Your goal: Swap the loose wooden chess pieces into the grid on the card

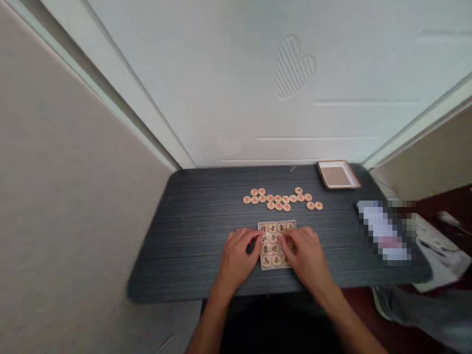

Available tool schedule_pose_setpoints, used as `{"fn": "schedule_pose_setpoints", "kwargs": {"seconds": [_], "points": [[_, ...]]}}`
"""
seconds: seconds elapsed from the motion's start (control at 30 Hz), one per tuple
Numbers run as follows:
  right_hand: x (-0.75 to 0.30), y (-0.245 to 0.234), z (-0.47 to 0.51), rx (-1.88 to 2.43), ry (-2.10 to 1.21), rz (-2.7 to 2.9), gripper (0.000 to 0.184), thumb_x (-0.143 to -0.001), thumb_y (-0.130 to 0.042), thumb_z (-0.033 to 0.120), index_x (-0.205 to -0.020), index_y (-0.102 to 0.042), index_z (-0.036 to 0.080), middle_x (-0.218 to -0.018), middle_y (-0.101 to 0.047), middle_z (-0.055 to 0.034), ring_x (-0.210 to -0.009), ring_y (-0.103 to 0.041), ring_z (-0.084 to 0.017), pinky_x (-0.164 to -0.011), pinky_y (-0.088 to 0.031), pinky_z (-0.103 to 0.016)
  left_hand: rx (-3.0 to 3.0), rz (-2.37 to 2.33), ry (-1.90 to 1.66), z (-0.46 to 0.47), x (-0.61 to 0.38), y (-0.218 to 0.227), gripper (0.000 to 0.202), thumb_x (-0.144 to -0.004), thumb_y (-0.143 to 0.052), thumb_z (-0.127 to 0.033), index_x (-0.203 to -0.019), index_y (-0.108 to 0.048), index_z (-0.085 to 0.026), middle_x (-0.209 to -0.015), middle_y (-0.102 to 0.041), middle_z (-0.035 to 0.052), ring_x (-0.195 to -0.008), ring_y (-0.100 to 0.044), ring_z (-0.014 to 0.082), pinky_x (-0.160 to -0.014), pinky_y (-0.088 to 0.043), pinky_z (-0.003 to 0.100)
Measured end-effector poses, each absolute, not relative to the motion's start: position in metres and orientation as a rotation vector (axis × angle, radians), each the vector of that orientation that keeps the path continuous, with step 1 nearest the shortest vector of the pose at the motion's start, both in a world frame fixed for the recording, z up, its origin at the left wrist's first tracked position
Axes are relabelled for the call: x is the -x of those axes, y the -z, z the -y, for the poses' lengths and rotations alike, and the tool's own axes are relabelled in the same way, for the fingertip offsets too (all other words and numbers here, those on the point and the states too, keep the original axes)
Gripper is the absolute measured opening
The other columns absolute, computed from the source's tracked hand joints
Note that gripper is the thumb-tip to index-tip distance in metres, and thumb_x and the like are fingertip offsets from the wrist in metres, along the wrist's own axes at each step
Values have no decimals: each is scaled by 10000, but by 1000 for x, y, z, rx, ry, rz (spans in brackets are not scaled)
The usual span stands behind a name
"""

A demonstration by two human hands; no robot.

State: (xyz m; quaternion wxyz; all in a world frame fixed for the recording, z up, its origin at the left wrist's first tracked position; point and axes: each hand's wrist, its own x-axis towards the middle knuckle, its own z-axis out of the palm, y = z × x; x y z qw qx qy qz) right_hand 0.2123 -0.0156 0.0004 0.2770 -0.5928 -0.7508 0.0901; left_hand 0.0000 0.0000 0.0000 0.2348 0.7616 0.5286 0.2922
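A shallow box (268,268) stands near the front of the dark table, filled with rows of round Chinese chess pieces (275,249) bearing black characters. My left hand (239,255) is at the box's left side, with curved fingers and thumb closed against its edge. From the right, my right hand (304,253) reaches over the box. Its fingers are bent together above the pieces and cover several in the right columns; whatever lies under the fingertips is hidden. Beyond the box, several red-character Chinese chess pieces (278,198) lie flat in loose rows.
An open box lid or tray (339,187) sits at the table's back right corner. A phone-like object with a blurred screen (383,231) lies at the right edge. The dark table (195,231) meets a white panel (250,98) behind. White bags or cloth (438,250) are at the right.
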Motion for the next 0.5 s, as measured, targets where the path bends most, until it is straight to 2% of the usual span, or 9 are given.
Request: {"fn": "schedule_pose_setpoints", "kwargs": {"seconds": [0.17, 0.37, 0.5], "points": [[-213, -1, 20, 1601, -198, 1999, 68, -984, -650, 270, -935, -670, 228, -895, -724, -45, -894, -583, -247, -860, -430, -394, -2090, -1444, -821, 0, 1, 0, 154, -1011, -590, -229, -1107, -704, -269, -1040, -742, 16, -983, -661, 209, -887, -433, 380], [-214, -6, 23, 1590, -212, 2033, 106, -987, -646, 250, -1071, -712, 245, -969, -741, -49, -936, -589, -256, -860, -432, -404, -2092, -1441, -819, -1, 1, 0, 157, -1012, -590, -232, -1112, -706, -267, -1047, -741, 17, -993, -662, 208, -893, -440, 380], [-218, -9, 26, 1585, -238, 2054, 141, -983, -636, 223, -1092, -723, 241, -978, -733, -55, -944, -591, -255, -856, -436, -407, -2092, -1451, -809, -1, 1, 0, 163, -1010, -591, -229, -1117, -707, -270, -1047, -740, 14, -991, -666, 206, -897, -441, 377]]}}
